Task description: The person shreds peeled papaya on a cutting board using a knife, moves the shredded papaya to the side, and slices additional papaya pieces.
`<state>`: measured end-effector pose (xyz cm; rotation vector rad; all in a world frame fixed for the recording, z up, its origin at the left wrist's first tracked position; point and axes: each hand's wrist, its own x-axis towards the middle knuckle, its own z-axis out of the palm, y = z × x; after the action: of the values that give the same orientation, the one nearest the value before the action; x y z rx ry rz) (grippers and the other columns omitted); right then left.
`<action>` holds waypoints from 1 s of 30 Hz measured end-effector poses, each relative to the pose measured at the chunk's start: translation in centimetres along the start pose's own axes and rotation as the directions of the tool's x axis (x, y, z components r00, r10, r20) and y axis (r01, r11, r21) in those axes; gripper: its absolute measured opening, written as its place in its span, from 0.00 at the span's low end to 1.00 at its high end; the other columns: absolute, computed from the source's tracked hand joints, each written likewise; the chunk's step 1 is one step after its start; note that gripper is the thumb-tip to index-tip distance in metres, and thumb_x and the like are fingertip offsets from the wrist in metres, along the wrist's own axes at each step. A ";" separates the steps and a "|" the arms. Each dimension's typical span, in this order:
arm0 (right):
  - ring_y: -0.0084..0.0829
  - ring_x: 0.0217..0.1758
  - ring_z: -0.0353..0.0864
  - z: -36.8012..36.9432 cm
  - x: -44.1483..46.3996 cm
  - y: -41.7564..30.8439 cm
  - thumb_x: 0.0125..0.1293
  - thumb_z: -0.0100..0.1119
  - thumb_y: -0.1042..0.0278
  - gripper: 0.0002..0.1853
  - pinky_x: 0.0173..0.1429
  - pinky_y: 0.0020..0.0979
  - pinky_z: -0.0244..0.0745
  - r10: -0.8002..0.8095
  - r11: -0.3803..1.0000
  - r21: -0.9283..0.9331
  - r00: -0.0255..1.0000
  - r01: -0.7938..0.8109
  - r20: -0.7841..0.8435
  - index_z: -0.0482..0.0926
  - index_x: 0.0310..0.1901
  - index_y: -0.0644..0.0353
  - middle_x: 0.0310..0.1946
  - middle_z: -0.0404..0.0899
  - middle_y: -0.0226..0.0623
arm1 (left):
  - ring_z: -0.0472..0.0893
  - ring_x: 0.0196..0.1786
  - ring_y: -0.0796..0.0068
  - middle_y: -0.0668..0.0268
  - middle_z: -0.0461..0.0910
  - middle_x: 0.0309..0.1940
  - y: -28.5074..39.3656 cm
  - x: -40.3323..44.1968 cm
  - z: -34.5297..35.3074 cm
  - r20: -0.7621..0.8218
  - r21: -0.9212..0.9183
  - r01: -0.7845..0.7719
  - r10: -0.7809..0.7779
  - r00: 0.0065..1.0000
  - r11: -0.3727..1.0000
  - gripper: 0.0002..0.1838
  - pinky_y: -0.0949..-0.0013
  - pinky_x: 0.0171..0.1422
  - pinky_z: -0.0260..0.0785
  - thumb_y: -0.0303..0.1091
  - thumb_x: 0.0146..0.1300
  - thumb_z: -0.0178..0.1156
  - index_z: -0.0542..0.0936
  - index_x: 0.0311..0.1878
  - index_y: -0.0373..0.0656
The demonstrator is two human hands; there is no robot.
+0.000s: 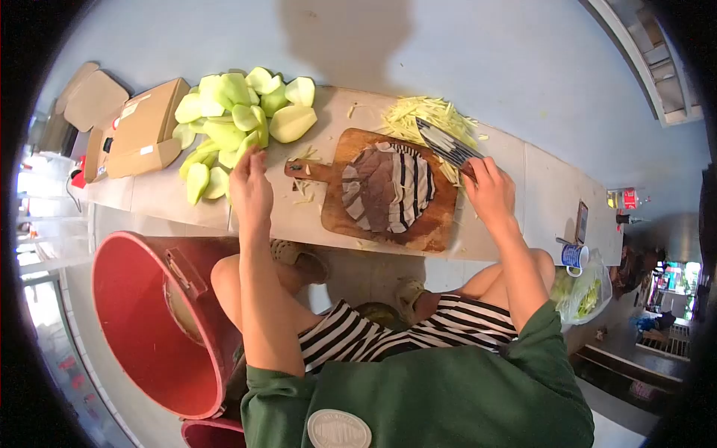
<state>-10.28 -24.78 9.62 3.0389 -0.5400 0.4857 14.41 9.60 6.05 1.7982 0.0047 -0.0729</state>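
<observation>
My left hand (252, 188) is at the near edge of a pile of peeled, pale green fruit or vegetable pieces (224, 134). Its fingers are closed around the end of one green slice (245, 146). In my right hand (489, 193) is a knife (447, 143), its dark, streaked blade pointing up and left over a heap of pale green shreds (418, 113). Between my hands lies a wooden cutting board (351, 149), handle to the left. On it is a round, brown and black-and-white striped patch (388, 187); what it is, I cannot tell.
An open cardboard box (146, 131) stands left of the pile. Below the counter's edge is a large red bucket (157, 321). To the right are a phone (582, 222), a blue-and-white mug (573, 257), a plastic bag of greens (586, 295) and a bottle (627, 198).
</observation>
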 end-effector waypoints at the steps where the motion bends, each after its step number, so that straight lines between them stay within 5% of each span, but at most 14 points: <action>1: 0.47 0.39 0.83 -0.2 -0.1 -0.2 0.61 0.70 0.65 0.15 0.42 0.45 0.78 -0.008 1.000 0.004 1.000 0.008 -0.004 0.79 0.48 0.52 0.39 0.77 0.36 | 0.83 0.44 0.72 0.59 0.87 0.41 1.3 0.6 -0.5 -0.009 0.000 -0.003 0.003 1.000 1.000 0.20 0.68 0.52 0.73 0.36 0.76 0.54 0.81 0.60 0.29; 3: 0.46 0.39 0.83 -0.7 0.0 -0.7 0.60 0.72 0.66 0.15 0.42 0.44 0.78 -0.047 0.999 0.001 0.999 0.047 -0.002 0.80 0.48 0.52 0.39 0.78 0.35 | 0.85 0.49 0.66 0.53 0.87 0.47 3.4 2.1 -1.1 -0.010 0.055 0.106 -0.106 0.994 0.993 0.22 0.65 0.55 0.75 0.39 0.74 0.56 0.81 0.60 0.31; 4: 0.46 0.39 0.83 -0.8 0.1 -0.9 0.60 0.72 0.66 0.15 0.42 0.44 0.78 -0.054 0.999 0.004 0.999 0.054 -0.004 0.80 0.48 0.52 0.39 0.78 0.35 | 0.84 0.48 0.66 0.55 0.86 0.50 2.2 4.2 -1.7 -0.014 0.245 -0.021 0.025 1.000 0.969 0.24 0.64 0.48 0.77 0.41 0.72 0.59 0.80 0.65 0.39; 5: 0.46 0.38 0.84 -0.9 0.3 -1.2 0.60 0.72 0.66 0.15 0.42 0.44 0.78 -0.038 0.999 0.019 0.999 0.038 0.014 0.80 0.47 0.52 0.39 0.78 0.35 | 0.84 0.48 0.66 0.55 0.86 0.50 0.7 5.3 -1.9 -0.019 0.246 -0.021 0.027 0.999 0.969 0.24 0.64 0.48 0.77 0.41 0.72 0.59 0.80 0.65 0.39; 7: 0.46 0.38 0.84 -1.4 0.6 -1.7 0.60 0.72 0.67 0.14 0.42 0.45 0.78 -0.024 0.999 0.034 0.999 0.023 0.029 0.81 0.47 0.52 0.39 0.78 0.35 | 0.85 0.52 0.50 0.46 0.86 0.49 0.2 6.2 -2.0 -0.058 0.578 -0.104 0.167 0.984 0.810 0.25 0.54 0.60 0.75 0.40 0.63 0.65 0.82 0.61 0.37; 8: 0.47 0.38 0.84 -1.7 0.9 -2.1 0.60 0.72 0.66 0.14 0.42 0.44 0.79 -0.010 0.999 0.046 0.999 0.008 0.054 0.81 0.46 0.52 0.39 0.79 0.35 | 0.82 0.58 0.45 0.48 0.84 0.53 -0.3 6.4 -1.9 -0.028 0.623 -0.051 0.087 0.996 0.781 0.30 0.51 0.64 0.74 0.39 0.59 0.68 0.79 0.65 0.40; 11: 0.47 0.39 0.84 -2.5 1.7 -3.2 0.61 0.72 0.65 0.13 0.42 0.44 0.79 0.007 0.995 0.103 0.994 -0.018 0.105 0.81 0.46 0.54 0.39 0.81 0.35 | 0.76 0.64 0.42 0.49 0.81 0.58 -4.0 6.1 -1.1 -0.013 0.807 -0.056 0.112 0.994 0.588 0.34 0.50 0.69 0.70 0.38 0.56 0.69 0.76 0.68 0.45; 13: 0.47 0.39 0.85 -3.1 2.4 -3.8 0.62 0.73 0.64 0.13 0.42 0.44 0.79 0.012 0.988 0.150 0.991 -0.032 0.134 0.81 0.46 0.54 0.39 0.82 0.36 | 0.72 0.67 0.39 0.50 0.77 0.62 -3.5 5.2 -0.7 -0.017 0.757 0.004 0.013 1.000 0.653 0.37 0.49 0.71 0.68 0.35 0.55 0.70 0.73 0.71 0.48; 19: 0.49 0.43 0.85 -2.9 3.8 -4.7 0.62 0.71 0.64 0.13 0.46 0.44 0.79 0.032 0.942 0.320 0.976 -0.101 0.215 0.82 0.45 0.58 0.40 0.83 0.43 | 0.80 0.58 0.48 0.50 0.85 0.48 -5.6 5.9 -0.8 0.001 0.795 -0.173 0.283 0.959 0.582 0.24 0.50 0.63 0.72 0.34 0.55 0.72 0.83 0.57 0.42; 21: 0.50 0.43 0.85 -2.1 3.2 -4.8 0.63 0.70 0.65 0.13 0.47 0.45 0.79 0.061 0.913 0.379 0.967 -0.155 0.248 0.82 0.45 0.61 0.39 0.83 0.45 | 0.86 0.39 0.55 0.48 0.87 0.38 -4.2 5.9 -0.1 -0.006 0.667 -0.167 0.230 0.973 0.726 0.17 0.58 0.47 0.76 0.36 0.60 0.71 0.85 0.47 0.32; 24: 0.52 0.44 0.84 -2.0 2.4 -5.8 0.64 0.67 0.67 0.11 0.48 0.46 0.78 0.079 0.878 0.427 0.944 -0.218 0.320 0.81 0.44 0.64 0.37 0.83 0.48 | 0.85 0.31 0.57 0.49 0.86 0.29 -0.4 3.5 1.8 0.154 0.453 -0.098 0.031 0.988 0.886 0.21 0.56 0.39 0.75 0.40 0.57 0.75 0.85 0.44 0.30; 25: 0.52 0.44 0.84 -1.8 2.1 -6.0 0.64 0.65 0.68 0.11 0.48 0.46 0.78 0.071 0.854 0.455 0.923 -0.252 0.378 0.80 0.43 0.66 0.38 0.83 0.50 | 0.82 0.25 0.68 0.54 0.85 0.26 0.8 1.7 2.9 0.211 0.316 -0.016 -0.054 0.976 0.948 0.22 0.63 0.31 0.72 0.41 0.60 0.75 0.84 0.43 0.27; 30: 0.61 0.48 0.80 -0.4 0.2 -6.9 0.66 0.62 0.71 0.15 0.53 0.52 0.75 -0.041 0.766 0.587 0.891 -0.262 0.452 0.73 0.49 0.68 0.43 0.79 0.57 | 0.83 0.27 0.74 0.58 0.86 0.30 0.7 -5.8 7.9 0.458 0.116 0.102 -0.144 0.877 0.988 0.18 0.69 0.26 0.73 0.36 0.65 0.73 0.84 0.43 0.26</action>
<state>-7.94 -18.34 10.34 3.8318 -0.6956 -0.0785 8.32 1.97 5.31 1.8273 -0.2319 -0.6061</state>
